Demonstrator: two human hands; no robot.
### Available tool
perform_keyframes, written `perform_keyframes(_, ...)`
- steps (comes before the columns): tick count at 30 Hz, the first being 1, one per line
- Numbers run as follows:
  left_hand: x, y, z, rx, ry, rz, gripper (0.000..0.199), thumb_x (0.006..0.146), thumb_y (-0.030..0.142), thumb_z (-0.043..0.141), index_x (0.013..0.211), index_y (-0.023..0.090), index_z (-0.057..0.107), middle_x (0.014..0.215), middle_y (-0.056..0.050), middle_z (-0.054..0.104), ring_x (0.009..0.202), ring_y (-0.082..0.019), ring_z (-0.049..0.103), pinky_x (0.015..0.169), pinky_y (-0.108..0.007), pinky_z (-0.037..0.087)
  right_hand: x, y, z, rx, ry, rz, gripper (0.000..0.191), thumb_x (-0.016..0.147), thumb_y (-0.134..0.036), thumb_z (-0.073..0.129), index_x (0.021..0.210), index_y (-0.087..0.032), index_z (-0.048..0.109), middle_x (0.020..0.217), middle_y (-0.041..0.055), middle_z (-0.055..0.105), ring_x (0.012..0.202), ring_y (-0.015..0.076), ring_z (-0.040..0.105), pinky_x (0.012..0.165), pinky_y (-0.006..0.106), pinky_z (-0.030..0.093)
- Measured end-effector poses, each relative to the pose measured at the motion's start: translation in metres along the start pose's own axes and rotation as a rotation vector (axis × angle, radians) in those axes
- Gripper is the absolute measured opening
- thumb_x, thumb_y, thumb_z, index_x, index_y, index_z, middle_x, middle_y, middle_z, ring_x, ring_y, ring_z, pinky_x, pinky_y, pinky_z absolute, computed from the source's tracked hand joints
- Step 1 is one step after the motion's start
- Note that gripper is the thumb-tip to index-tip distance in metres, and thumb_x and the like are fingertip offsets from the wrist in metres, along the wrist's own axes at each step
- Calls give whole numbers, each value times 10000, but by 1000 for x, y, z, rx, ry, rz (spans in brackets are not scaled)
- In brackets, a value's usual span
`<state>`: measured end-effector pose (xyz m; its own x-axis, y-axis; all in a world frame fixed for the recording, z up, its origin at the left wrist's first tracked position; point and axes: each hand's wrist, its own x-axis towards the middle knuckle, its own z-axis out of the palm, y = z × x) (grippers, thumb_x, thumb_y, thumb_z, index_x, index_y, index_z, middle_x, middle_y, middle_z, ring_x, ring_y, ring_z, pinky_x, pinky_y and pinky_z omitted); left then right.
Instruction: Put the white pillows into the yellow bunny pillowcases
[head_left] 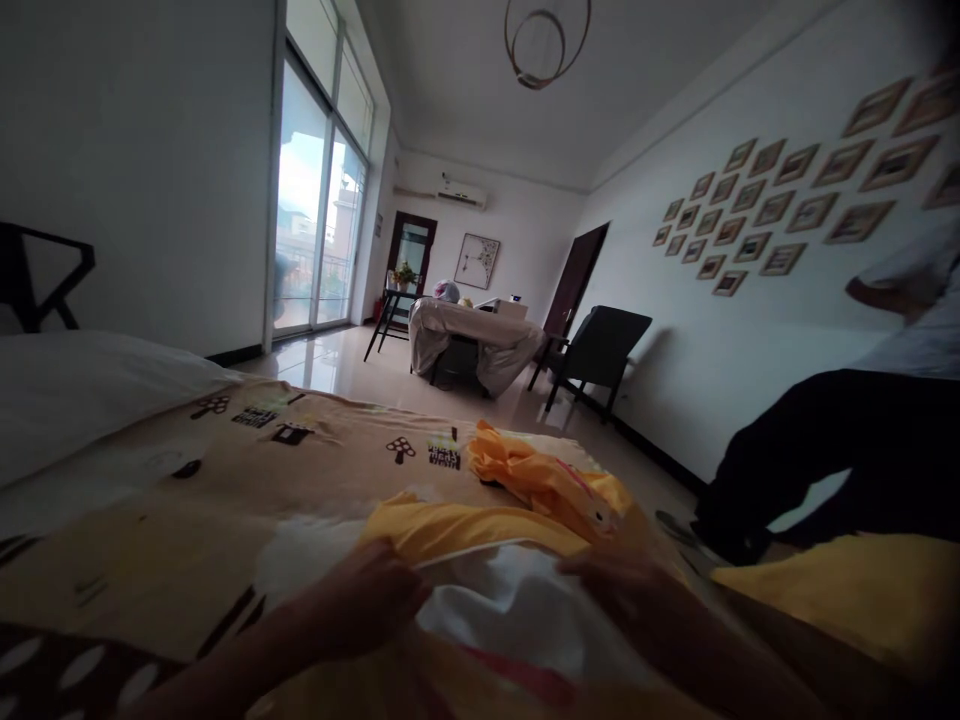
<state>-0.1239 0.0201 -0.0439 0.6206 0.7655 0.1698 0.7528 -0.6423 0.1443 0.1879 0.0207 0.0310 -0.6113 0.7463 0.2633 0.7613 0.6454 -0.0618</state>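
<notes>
So both hands are down at the near edge of the bed, working on a yellow cover with a white pillow showing in its mouth; the left hand is curled closed, pinching the edge of the yellow cover on the left side of the opening; the right hand lies on the right side of that opening, fingers bent onto the fabric, though it's too blurry to say if it's really gripping; going by how it lies, I'd say the pillow is only partly inside, a fair bit of white is uncovered; a second crumpled orange-yellow cloth sits just beyond, further out on the bed; the bedsheet is tan with little mushroom and block prints, and there's some lettering in the dark blocks but it's too small to read; no brand visible anywhere; on the right, another person in dark trousers is near the wall with the picture frames; far back there's a draped desk and a dark chair.
</notes>
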Motion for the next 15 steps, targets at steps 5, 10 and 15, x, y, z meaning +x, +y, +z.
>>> perform_keyframes(5, 35, -12, 18, 30, 131, -163, 619, 703, 147, 577, 1313, 179, 476, 1289, -135, 538, 1164, -327, 483, 964, -478, 380, 51, -28, 101, -152, 8, -308, 202, 854, -211, 569, 1040, -233, 645, 993, 38, 686, 908, 176, 621, 818, 308, 468)
perform_keyframes(10, 71, -41, 43, -88, 82, -472, 227, 793, 127, 492, 959, 192, 634, 1009, -64, 679, 955, -209, 616, 818, -296, 438, 40, -25, 203, -503, 317, -388, 394, 889, -69, 397, 1224, -188, 567, 1107, 61, 686, 954, 172, 634, 730, 286, 491)
perform_keyframes(15, 72, -39, 9, -16, 310, -596, 248, 787, 65, 419, 936, 192, 571, 1000, -59, 641, 950, -197, 579, 773, -292, 401, 26, -29, 169, -410, 223, -397, 468, 887, -74, 356, 1285, -237, 542, 1238, 28, 637, 1083, 172, 596, 894, 282, 479)
